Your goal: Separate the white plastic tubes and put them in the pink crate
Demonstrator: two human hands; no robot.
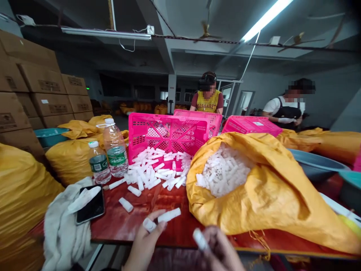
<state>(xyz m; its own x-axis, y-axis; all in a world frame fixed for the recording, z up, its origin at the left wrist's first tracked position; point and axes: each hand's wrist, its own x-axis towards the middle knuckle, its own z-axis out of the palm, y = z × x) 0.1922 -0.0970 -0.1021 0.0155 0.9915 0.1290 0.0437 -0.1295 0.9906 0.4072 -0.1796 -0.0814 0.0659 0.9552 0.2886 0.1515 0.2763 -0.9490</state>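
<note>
1. The left hand (pixel 145 241) pinches two white tubes (pixel 159 220) between its fingertips, above the near edge of the red counter (pixel 129 222).
2. The right hand (pixel 221 250) is closed around another white tube (pixel 200 239), low in view.
3. More loose tubes (pixel 158 169) lie spilled before a tipped pink crate (pixel 166 133).
4. A yellow sack (pixel 270 188) of tubes lies open to the right.

My red table (pixel 135 222): white tubes (pixel 153 171), yellow sack (pixel 270 188), pink crate (pixel 169 133), 2 water bottles (pixel 108 154), phone (pixel 90 205) on grey cloth (pixel 63 226).
</note>
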